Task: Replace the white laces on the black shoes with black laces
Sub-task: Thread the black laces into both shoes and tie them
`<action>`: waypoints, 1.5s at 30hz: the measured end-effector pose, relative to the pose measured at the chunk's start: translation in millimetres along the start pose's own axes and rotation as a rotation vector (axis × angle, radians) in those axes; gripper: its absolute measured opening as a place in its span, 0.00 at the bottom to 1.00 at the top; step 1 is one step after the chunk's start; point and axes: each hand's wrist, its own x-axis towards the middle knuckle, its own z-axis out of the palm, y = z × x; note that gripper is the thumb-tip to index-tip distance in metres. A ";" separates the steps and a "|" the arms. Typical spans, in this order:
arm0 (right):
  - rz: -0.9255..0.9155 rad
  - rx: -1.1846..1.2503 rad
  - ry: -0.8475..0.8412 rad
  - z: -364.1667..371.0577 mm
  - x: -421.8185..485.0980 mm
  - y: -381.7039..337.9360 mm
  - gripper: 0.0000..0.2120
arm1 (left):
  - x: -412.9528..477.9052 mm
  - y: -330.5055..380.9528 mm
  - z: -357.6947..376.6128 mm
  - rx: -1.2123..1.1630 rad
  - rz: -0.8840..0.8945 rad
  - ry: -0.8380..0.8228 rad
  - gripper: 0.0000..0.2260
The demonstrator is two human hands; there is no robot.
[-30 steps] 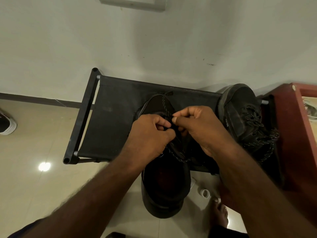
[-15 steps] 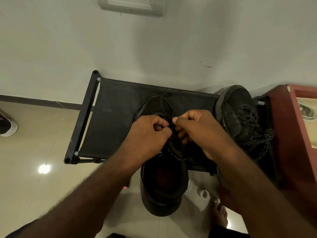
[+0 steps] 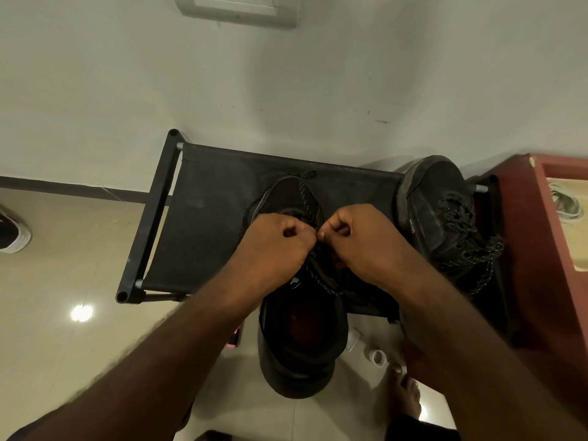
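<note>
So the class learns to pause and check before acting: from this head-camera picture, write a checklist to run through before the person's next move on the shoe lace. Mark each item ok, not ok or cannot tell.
1. Both hands on the lace: the left hand and right hand each pinch the black lace over the middle shoe: ok.
2. No white lace left on that shoe: none visible: ok.
3. Shoe fully supported: its heel overhangs the front edge of the rack: not ok.
4. Every eyelet threaded: the hands hide them: cannot tell.
5. The second shoe laced in black: ok.
</note>
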 end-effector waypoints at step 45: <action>-0.132 1.297 -0.046 -22.1 -27.3 -30.6 0.18 | 10.2 -10.2 -0.8 0.018 0.045 -0.013 0.07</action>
